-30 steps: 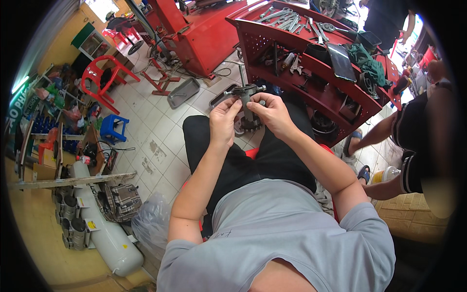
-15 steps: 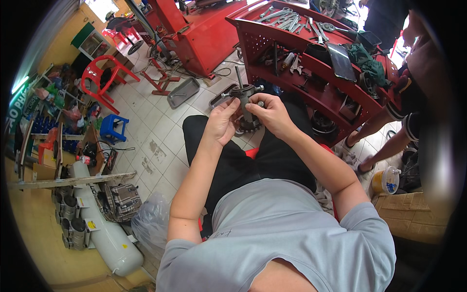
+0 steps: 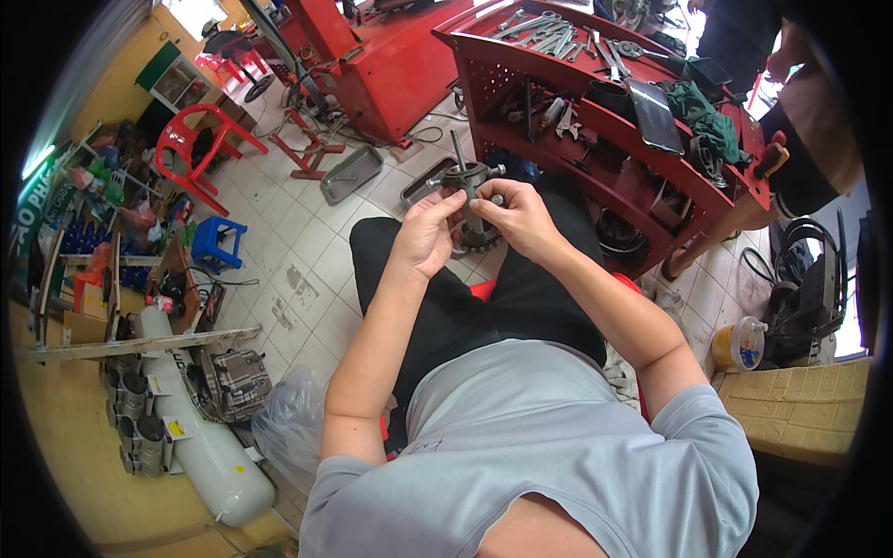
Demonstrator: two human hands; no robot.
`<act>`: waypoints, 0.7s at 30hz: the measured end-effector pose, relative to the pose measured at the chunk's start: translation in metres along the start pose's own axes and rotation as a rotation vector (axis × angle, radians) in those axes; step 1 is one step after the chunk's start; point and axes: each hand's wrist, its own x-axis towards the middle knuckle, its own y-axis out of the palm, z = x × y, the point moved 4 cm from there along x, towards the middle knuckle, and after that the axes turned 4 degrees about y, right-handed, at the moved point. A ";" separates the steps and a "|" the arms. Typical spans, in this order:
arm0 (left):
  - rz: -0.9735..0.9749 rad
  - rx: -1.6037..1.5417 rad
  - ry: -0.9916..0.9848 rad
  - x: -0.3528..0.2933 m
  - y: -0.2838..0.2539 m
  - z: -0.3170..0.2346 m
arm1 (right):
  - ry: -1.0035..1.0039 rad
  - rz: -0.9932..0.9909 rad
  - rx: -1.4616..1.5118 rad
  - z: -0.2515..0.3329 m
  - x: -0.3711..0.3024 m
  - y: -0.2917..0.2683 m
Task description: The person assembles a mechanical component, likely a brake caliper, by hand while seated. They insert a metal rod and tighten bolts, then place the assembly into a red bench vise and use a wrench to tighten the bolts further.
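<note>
From the head view, I see the metal assembly (image 3: 472, 174) upright just left of the red tool cart (image 3: 493, 88), between the knees — its rod points up, and bolts stick out of its collar on either side. Left of the cart too, the left hand (image 3: 426, 232) and right hand (image 3: 519, 219) meet at the stem, thumbs and fingertips pinched narrow; what they pinch I can't tell. I'd judge the work partway — rod and bolts already in place, the fingering at the stem unfinished, anything further unclear. Wrenches (image 3: 551, 37) lie atop the cart.
</note>
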 end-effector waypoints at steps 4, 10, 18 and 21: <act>-0.028 -0.030 0.030 0.001 -0.001 0.004 | -0.008 0.000 0.010 -0.002 0.000 0.001; -0.107 -0.054 0.096 0.002 0.000 0.012 | 0.169 0.017 0.228 -0.010 -0.002 0.004; -0.176 -0.053 0.105 0.002 0.001 0.017 | 0.365 0.125 0.682 -0.014 -0.006 0.007; -0.133 -0.028 0.116 0.005 -0.007 0.018 | 0.372 0.091 0.723 -0.010 -0.007 0.009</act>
